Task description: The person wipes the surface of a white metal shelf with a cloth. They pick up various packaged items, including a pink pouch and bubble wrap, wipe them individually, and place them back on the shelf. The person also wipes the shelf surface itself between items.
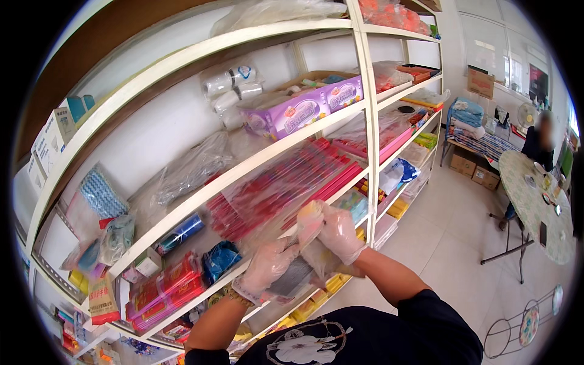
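Observation:
My left hand (269,267), in a clear plastic glove, holds a clear plastic bag with a grey, flat item (289,278) in it, in front of the shelf edge. Close by on the right, my right hand (338,230), gloved the same way, grips the upper part of clear plastic packaging (310,218) with a yellow and pink patch. The packaging hangs between both hands; where one bag ends and another starts I cannot tell. Behind them, long red packs in clear wrap (273,187) lie on the metal shelf.
Cream shelving (372,137) holds a purple carton (305,112), plastic rolls (235,84), red packets (169,289), a blue can (180,233) and a blue bag (221,261). To the right, a person (540,141) sits at a round table (524,182); a stool (529,324) stands nearer.

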`<action>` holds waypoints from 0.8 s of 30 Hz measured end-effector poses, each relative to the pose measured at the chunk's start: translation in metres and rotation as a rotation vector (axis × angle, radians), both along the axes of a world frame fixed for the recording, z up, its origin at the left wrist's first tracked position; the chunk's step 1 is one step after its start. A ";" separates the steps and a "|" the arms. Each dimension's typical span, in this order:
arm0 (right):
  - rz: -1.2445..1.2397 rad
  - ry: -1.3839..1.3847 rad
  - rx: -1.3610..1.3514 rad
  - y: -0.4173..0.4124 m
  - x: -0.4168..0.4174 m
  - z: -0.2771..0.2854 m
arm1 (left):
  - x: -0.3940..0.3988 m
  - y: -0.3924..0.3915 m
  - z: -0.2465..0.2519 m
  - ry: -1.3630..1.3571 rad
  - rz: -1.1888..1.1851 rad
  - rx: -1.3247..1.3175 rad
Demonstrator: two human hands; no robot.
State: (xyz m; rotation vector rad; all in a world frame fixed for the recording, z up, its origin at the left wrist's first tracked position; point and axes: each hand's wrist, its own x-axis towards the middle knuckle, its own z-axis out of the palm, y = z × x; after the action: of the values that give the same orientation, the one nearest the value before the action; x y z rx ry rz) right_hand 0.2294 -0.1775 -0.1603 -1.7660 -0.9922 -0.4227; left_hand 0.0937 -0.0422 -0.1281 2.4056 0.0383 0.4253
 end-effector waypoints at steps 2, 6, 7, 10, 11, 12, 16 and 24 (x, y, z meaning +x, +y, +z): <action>-0.059 -0.049 0.091 0.005 0.008 -0.001 | -0.001 -0.001 -0.004 0.003 0.006 0.046; -0.012 0.024 0.278 0.006 0.013 0.015 | 0.003 -0.012 0.012 -0.001 0.037 0.123; 0.033 0.081 0.326 0.008 0.014 0.018 | 0.000 -0.014 0.016 -0.004 0.047 0.139; 0.278 0.252 0.583 0.022 0.020 0.016 | -0.006 -0.015 0.020 0.043 0.124 0.147; 0.164 0.262 0.614 0.026 0.027 0.009 | -0.009 -0.014 0.018 0.062 0.153 0.140; 0.040 0.276 0.646 0.027 0.037 0.000 | -0.013 -0.012 0.010 0.018 0.116 0.018; 0.476 0.968 0.871 -0.001 0.058 0.020 | -0.036 0.015 -0.019 -0.124 0.247 -0.445; 0.747 0.829 0.518 0.050 0.043 -0.038 | -0.017 0.032 -0.033 -0.433 0.251 -0.776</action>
State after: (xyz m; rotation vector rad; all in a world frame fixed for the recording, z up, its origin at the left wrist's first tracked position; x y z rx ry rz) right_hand 0.2722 -0.1275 -0.1979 -0.8505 -0.7511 0.4701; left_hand 0.0770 -0.0103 -0.1615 1.5172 0.2622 0.8581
